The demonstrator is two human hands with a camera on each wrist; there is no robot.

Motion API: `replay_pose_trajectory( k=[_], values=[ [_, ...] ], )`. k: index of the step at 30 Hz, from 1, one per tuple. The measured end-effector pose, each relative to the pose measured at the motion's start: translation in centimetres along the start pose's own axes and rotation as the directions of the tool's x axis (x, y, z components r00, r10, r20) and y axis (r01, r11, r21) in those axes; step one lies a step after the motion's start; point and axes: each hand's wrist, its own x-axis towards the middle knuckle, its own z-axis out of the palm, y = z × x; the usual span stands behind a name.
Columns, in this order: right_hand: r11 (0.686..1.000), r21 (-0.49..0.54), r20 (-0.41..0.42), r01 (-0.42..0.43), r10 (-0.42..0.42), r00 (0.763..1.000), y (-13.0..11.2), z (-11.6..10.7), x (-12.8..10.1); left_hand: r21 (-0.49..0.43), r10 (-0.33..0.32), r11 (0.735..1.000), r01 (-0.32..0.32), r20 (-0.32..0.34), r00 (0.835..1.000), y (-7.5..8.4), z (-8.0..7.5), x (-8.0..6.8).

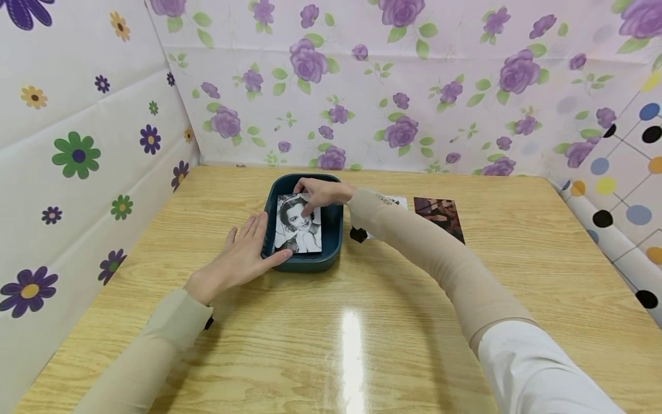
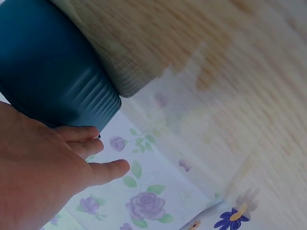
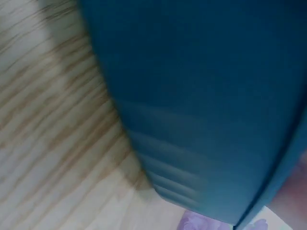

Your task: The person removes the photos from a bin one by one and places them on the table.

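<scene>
In the head view a dark blue-green plastic bin [image 1: 331, 261] stands on the table, and inside it is a black-and-white portrait photo [image 1: 305, 240]. My right hand [image 1: 323, 192] reaches in over the bin's right side and pinches the photo near its top edge, thumb on the front and fingers partly hidden behind. My left hand [image 1: 240, 253] lies at the bin's left side with fingers straight and thumb stretched over the front rim. The left wrist view shows that hand [image 2: 43, 167] beside the bin's ribbed wall [image 2: 72, 86]. The bin's outer wall [image 3: 192, 96] fills most of the right wrist view.
Right of the bin lie another light picture [image 1: 397, 201], partly covered by my right sleeve, and a dark colour photo [image 1: 442, 218]. Patterned sheets [image 1: 362, 86] line the back and sides of the wooden table [image 1: 289, 345].
</scene>
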Motion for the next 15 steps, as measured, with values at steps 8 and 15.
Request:
replay_pose_trajectory(
  k=[8,15],
  values=[
    [0.991,0.131,-0.024,-0.004,0.007,1.0,-0.5,-2.1,-1.4,-0.004,0.006,1.0,-0.006,0.004,1.0,0.2,-0.1,0.0],
    [0.978,0.209,-0.049,0.014,-0.004,0.999,0.0,-6.0,-4.1,-0.001,0.011,1.0,-0.011,0.004,1.0,0.2,-0.2,-0.3]
  ],
)
